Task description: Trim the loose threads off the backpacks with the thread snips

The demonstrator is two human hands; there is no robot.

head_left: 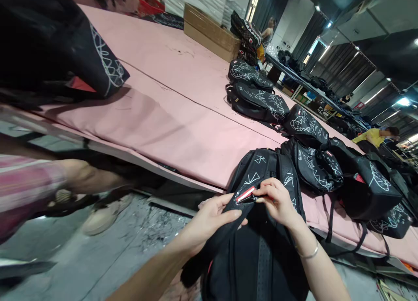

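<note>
A black backpack with white scribbled lines lies in front of me, its upper part on the table edge. My left hand is closed around one padded shoulder strap, thumb on top. On that strap is a red-and-white label. Just right of the label, my right hand pinches a small, dark, pointed tool, whose tip lies against the strap beside the label. Its exact kind is hard to make out, since my fingers cover most of it.
Several more black backpacks lie along the pink-covered table to the right. A cardboard box stands at the back. At left, a person's bare arm is near the table edge, below a large black bag. Other people are farther off.
</note>
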